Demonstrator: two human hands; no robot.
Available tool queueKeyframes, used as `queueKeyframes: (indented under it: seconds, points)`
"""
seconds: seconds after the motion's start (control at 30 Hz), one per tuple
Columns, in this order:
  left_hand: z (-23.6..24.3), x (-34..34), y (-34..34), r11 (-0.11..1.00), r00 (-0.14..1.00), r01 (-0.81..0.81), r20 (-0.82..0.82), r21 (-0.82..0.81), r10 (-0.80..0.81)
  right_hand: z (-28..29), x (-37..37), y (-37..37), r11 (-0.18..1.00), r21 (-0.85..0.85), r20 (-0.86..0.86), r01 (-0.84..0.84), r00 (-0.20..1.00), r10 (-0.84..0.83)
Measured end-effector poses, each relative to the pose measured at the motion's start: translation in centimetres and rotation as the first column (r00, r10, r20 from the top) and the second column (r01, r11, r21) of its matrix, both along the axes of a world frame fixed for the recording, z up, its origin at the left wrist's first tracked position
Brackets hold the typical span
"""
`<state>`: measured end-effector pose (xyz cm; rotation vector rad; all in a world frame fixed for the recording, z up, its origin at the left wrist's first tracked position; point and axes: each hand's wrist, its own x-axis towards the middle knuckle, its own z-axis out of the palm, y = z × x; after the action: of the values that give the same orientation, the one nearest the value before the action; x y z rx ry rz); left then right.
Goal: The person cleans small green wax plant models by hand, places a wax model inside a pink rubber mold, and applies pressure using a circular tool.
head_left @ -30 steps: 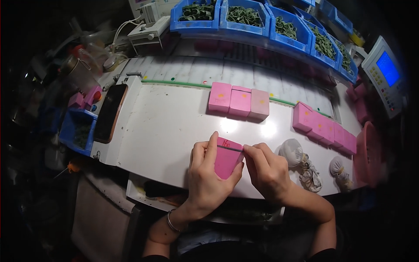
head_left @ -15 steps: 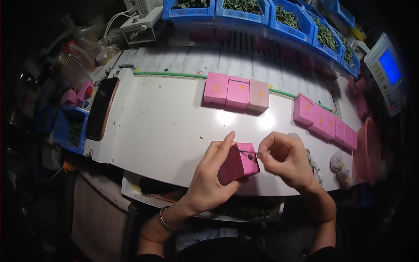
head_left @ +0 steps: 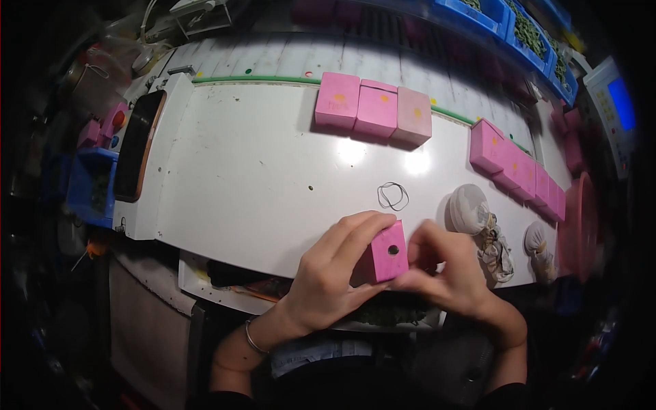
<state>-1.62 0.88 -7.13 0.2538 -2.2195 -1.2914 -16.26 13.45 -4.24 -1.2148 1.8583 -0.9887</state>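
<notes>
A pink rubber mold, a block with a dark round hole in its end face, is held over the table's near edge. My left hand is wrapped round its left side, fingers over the top edge and thumb below. Closed against the mold's right side is my right hand, its thumb by the lower corner; its curled fingers are slightly blurred. Just beyond the mold, a thin dark rubber band lies loose on the white tabletop.
Three pink blocks stand in a row at the back; several more pink blocks line the right. Tied white cloth bags rest near my right hand, beside a pink basin. A phone lies left. Blue bins hang behind.
The rubber band has come off the mold and now lies on the table. My right hand has moved down and in against the mold's side. The view has shifted slightly.
</notes>
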Motion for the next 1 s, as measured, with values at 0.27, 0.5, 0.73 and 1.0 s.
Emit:
queueKeyframes:
  seconds: [0.27,0.5,0.73,1.0]
  points:
    - [0.1,0.0,-0.4,0.995,0.997,0.058,0.061,-0.086,-0.053,-1.6,-0.7,-0.6,0.991,0.051,0.372,-0.127,0.923,0.099]
    - [-1.4,0.6,-0.2,0.995,0.999,0.035,-0.018,0.09,-0.033,-0.8,-0.8,0.0,0.955,-0.269,-0.231,-0.126,0.971,0.063]
    - [-1.4,1.7,-0.2,0.748,0.99,0.141,-0.092,0.648,-0.107,-1.4,-0.3,-1.7,0.763,-0.478,-0.394,-0.435,0.883,0.256]
    - [-1.9,2.3,-0.6,0.681,0.985,0.171,-0.122,0.712,-0.119,0.3,0.2,-2.2,0.918,-0.094,-0.643,-0.384,0.728,0.239]
